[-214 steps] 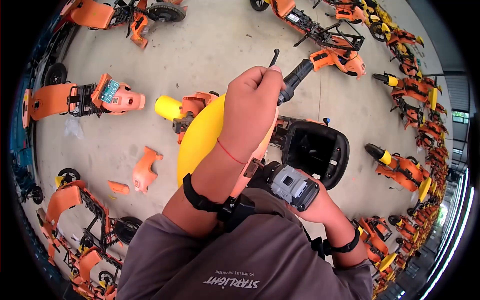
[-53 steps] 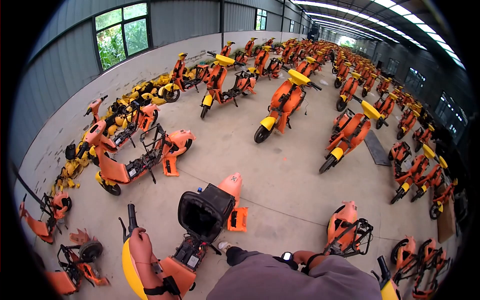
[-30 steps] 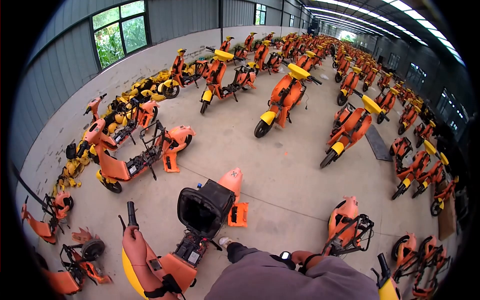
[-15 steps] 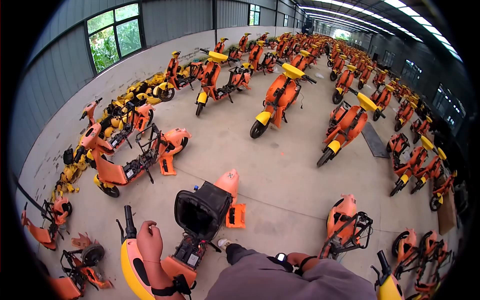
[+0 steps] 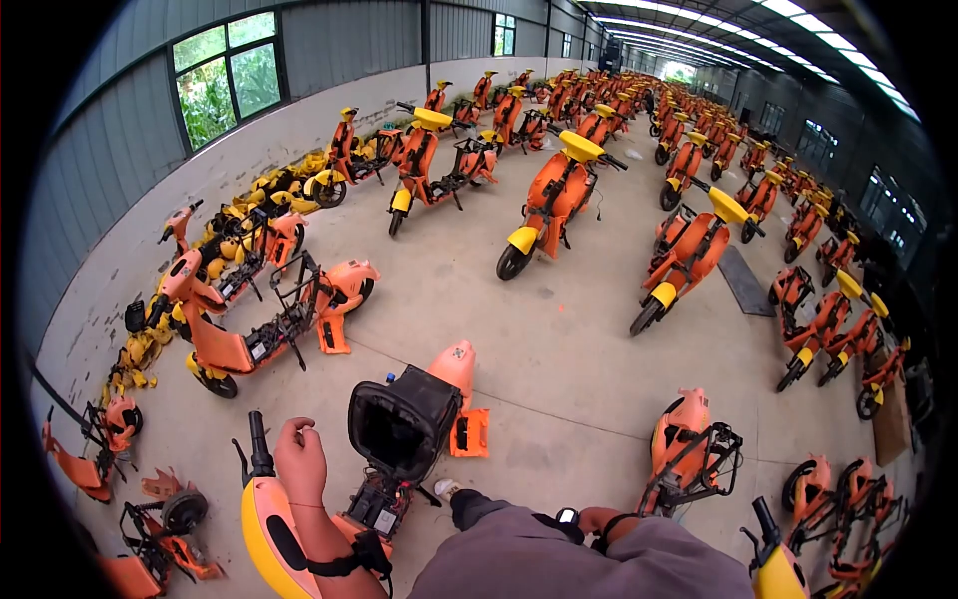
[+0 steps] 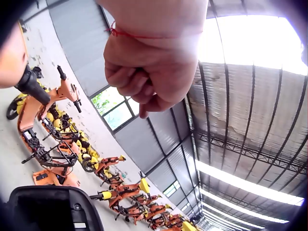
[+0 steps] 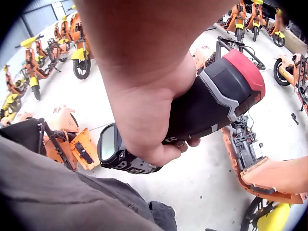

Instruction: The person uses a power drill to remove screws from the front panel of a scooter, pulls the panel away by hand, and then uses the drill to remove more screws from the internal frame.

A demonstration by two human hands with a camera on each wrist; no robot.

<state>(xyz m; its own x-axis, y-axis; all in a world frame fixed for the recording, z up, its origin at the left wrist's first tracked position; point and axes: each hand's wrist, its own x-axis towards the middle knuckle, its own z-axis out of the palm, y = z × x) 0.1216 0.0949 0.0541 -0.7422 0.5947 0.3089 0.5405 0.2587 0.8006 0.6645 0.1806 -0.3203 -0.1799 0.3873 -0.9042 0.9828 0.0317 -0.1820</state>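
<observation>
My left hand (image 5: 301, 467) is just right of the black handlebar grip (image 5: 258, 435) of an orange and yellow scooter, clear of it. In the left wrist view its fingers (image 6: 127, 84) are curled into the palm, with nothing showing in them. Low at my right side, my right hand (image 7: 144, 113) grips a cordless power drill (image 7: 202, 108), black with grey trim and a red end. The drill's tip is out of sight. In the head view only a pale shiny spot of it shows beside my leg. Behind the handlebar, the scooter has an open black storage bucket (image 5: 356, 399).
An orange panel (image 5: 469, 433) lies on the concrete floor beside the bucket. Stripped scooters (image 5: 269, 329) stand left, another frame (image 5: 689, 449) right. Rows of orange scooters (image 5: 559, 195) fill the hall, and yellow parts (image 5: 235, 240) are heaped along the wall.
My left hand has let go of the handlebar grip and moved right of it. The head view, aimed down at the scooter seven seconds ago, now faces the hall. My right hand stays low.
</observation>
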